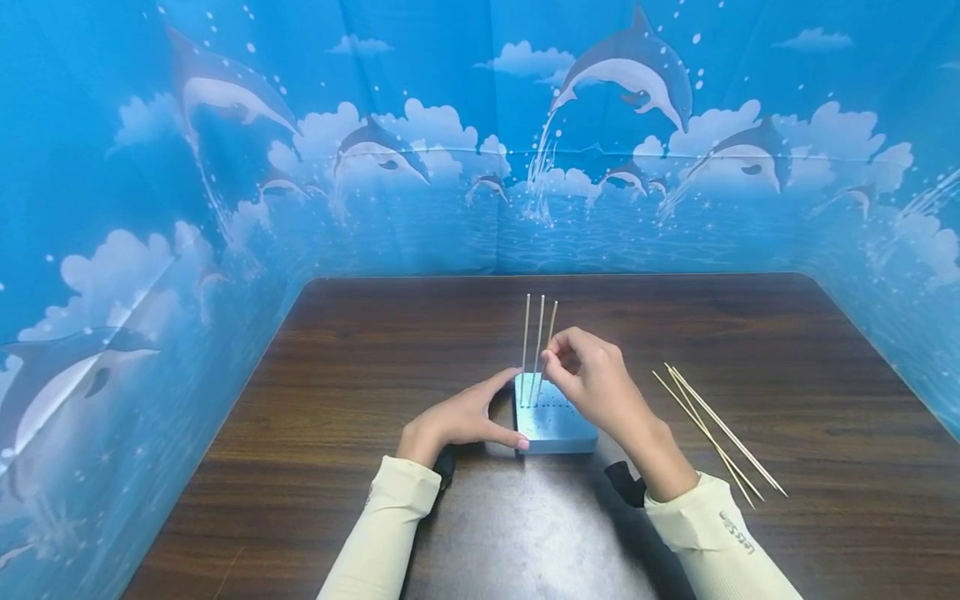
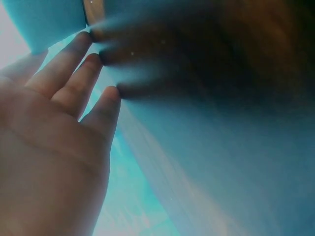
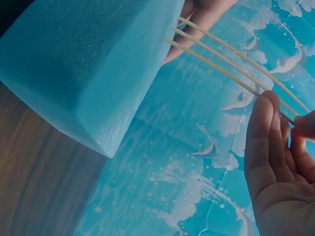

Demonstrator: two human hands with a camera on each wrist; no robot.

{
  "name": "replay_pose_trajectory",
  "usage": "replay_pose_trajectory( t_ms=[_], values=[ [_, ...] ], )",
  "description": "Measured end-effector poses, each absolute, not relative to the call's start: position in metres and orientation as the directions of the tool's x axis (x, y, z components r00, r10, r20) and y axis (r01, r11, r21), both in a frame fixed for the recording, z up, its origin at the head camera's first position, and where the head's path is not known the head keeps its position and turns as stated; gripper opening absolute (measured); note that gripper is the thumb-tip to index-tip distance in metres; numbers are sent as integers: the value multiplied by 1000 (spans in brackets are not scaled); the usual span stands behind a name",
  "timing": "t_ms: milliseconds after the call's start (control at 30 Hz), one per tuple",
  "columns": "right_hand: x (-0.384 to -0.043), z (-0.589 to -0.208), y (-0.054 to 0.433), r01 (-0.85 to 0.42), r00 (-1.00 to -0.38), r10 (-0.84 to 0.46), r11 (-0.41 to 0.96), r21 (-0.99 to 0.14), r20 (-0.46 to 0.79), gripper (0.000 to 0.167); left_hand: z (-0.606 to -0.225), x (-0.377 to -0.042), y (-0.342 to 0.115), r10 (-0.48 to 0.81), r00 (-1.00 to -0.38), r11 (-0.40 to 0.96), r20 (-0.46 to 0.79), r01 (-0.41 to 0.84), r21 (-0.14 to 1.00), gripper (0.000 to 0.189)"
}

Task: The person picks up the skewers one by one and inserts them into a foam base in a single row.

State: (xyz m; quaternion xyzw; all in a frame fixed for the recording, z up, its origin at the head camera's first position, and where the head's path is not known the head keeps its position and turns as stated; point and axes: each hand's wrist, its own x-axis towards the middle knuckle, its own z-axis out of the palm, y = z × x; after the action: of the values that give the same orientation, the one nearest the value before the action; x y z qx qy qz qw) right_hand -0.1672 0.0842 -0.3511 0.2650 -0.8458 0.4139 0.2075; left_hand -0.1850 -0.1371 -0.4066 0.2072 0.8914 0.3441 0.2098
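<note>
A light blue, foam-like block [image 1: 558, 435] with rows of small holes on top sits on the table. Three thin wooden sticks [image 1: 526, 342] stand in it near its left side. My right hand [image 1: 600, 379] pinches the rightmost stick [image 3: 216, 68] between thumb and fingers, partway up its length; its lower end meets the block. At the block's left side, my left hand [image 1: 465, 415] is spread, thumb at the front corner and index finger toward the back corner. Its fingers [image 2: 69, 54] look nearly straight in the left wrist view, fingertips close to the block's edge.
Several loose wooden sticks [image 1: 720, 429] lie crossed on the dark wooden table [image 1: 337, 400], right of the right hand. A blue dolphin-print curtain [image 1: 450, 217] surrounds the table's back and sides.
</note>
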Motion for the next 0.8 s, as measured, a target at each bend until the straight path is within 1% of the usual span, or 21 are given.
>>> replay_pose_trajectory(
  t_ms=[100, 267, 500, 667, 800],
  values=[
    [-166, -350, 85, -604, -785, -267, 533, -593, 559, 5, -406, -185, -137, 513, -826, 679, -234, 223, 699, 111],
    [-164, -348, 94, -532, -829, -208, 583, -615, 520, 11, -406, -186, -136, 520, -822, 675, -232, 229, 701, 111],
    [-170, -356, 127, -444, -854, -114, 670, -595, 508, 14, -407, -186, -137, 523, -823, 677, -221, 243, 694, 111],
    [-173, -368, 161, -319, -913, -64, 727, -608, 402, 21, -406, -185, -138, 534, -820, 664, -207, 255, 703, 111],
    [-171, -376, 187, -202, -960, -24, 748, -632, 279, 35, -406, -184, -139, 543, -816, 655, -198, 264, 708, 111]
  ],
)
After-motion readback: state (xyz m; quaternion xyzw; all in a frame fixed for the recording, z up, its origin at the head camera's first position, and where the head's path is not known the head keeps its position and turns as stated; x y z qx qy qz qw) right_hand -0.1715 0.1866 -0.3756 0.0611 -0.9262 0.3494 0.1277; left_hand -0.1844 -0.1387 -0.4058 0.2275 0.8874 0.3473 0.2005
